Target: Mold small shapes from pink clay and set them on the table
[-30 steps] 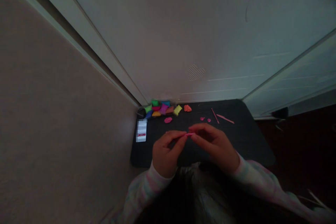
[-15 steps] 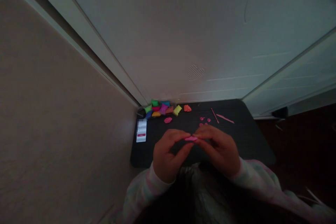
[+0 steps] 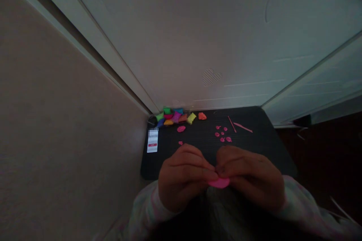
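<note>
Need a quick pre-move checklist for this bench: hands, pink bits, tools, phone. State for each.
1. Pink piece secured: ok, pinched between the left hand and right hand.
2. Pink piece evenly thick: cannot tell, the hands cover part of it.
3. Small pink pieces uncovered: ok for those in view, grouped beyond the right hand.
4. Thin pink stick and flat pink strip within view: ok, both lie on the table, neither held.
5. Table surface visible beneath the hands: not ok, they block the view.
6. Phone screen lit: ok, though its text is unreadable here.
</note>
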`<state>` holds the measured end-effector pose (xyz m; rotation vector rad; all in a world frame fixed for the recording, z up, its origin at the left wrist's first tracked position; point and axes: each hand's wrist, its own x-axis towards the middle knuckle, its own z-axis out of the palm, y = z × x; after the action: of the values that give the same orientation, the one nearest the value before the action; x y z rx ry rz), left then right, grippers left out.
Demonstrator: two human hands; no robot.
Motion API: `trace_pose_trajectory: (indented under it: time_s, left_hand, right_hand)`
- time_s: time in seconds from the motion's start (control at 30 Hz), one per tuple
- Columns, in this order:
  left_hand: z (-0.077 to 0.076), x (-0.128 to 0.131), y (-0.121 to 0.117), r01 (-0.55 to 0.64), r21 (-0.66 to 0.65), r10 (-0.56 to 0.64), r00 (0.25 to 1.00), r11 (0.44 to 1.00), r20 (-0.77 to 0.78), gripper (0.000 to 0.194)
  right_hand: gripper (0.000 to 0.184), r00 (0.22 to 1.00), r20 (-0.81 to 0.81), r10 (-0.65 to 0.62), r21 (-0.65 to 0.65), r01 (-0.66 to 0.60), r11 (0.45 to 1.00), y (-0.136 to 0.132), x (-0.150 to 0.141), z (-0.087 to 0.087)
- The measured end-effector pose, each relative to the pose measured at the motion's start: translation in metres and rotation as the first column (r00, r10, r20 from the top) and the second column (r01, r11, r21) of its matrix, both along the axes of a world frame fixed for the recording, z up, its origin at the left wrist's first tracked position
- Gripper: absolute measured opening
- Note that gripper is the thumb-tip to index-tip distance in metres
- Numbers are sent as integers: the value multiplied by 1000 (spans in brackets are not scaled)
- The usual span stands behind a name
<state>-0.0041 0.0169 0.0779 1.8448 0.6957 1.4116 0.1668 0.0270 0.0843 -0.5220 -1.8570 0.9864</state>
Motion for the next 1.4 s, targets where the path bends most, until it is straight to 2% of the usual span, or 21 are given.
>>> trace_pose_trajectory:
  time_s: [0.1, 0.2, 0.33, 0.47, 0.7, 0.83, 0.97, 1.1, 1.2, 1.4]
  left_hand:
    - [-9, 11, 0, -9, -61, 21, 982, 998, 186, 15]
    - [-13, 18, 0, -72, -64, 85, 966, 995, 244, 14]
    - [-10, 15, 0, -134, 15, 129, 975, 991, 178, 11]
    - [-6, 6, 1, -142, 93, 135, 988, 986, 78, 3]
    - [-1, 0, 3, -138, 136, 138, 990, 981, 4, 4]
    - [-2, 5, 2, -165, 163, 169, 986, 973, -7, 10]
    - [-7, 13, 0, -251, 110, 251, 968, 962, 13, 11]
    - [-15, 17, 0, -338, 50, 338, 941, 940, 7, 17]
    - [-18, 17, 1, -370, 60, 372, 928, 927, -22, 21]
    - [-17, 16, 0, -430, 156, 443, 895, 889, -58, 22]
  right_hand:
    - [18, 996, -81, -36, -18, 34, 999, -2, -5, -3]
    - [18, 987, -122, -108, -3, 108, 994, -5, -9, -5]
    - [22, 985, -148, -86, 8, 88, 996, -6, -9, -9]
    - [26, 989, -145, -32, 18, 35, 999, -5, -8, -7]
    - [23, 996, -39, -77, 104, 81, 991, -1, -8, 1]
    - [23, 984, -65, -167, 82, 172, 982, -2, -12, -5]
    - [21, 938, -116, -327, -39, 325, 945, -5, -18, -15]
    - [18, 928, -19, -373, -118, 369, 922, -6, -19, -21]
    - [19, 920, 22, -391, -84, 391, 916, -3, -17, -23]
    - [19, 911, -10, -412, 79, 411, 908, 2, -18, -20]
